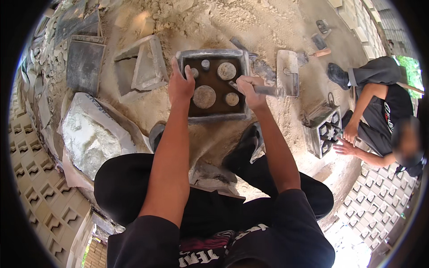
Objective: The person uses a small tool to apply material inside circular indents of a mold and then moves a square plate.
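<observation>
In front of me lies a grey rectangular moulding frame point(214, 119) with dark, level material inside. Several round pieces of differing sizes show in it, among them a large disc point(204, 97), another disc point(226, 71) and a small pale cylinder point(205, 64). My left hand point(181, 85) grips the frame's left wall, thumb on the inner side. Over the right wall, my right hand point(252, 91) is closed round the handle of a hammer-like tool point(267, 90). Its handle end points inward over the frame; its broad head is to the right, partly merging with a flat block point(287, 64) behind.
Another person point(373, 102) crouches at the right, hands by a metal box with cells point(324, 131). Left are a broken frame point(145, 64), a dark board point(83, 67) and an open sack of pale powder point(87, 134). Loose sand point(201, 24) spreads beyond; a wooden-handled tool point(321, 52) lies far right.
</observation>
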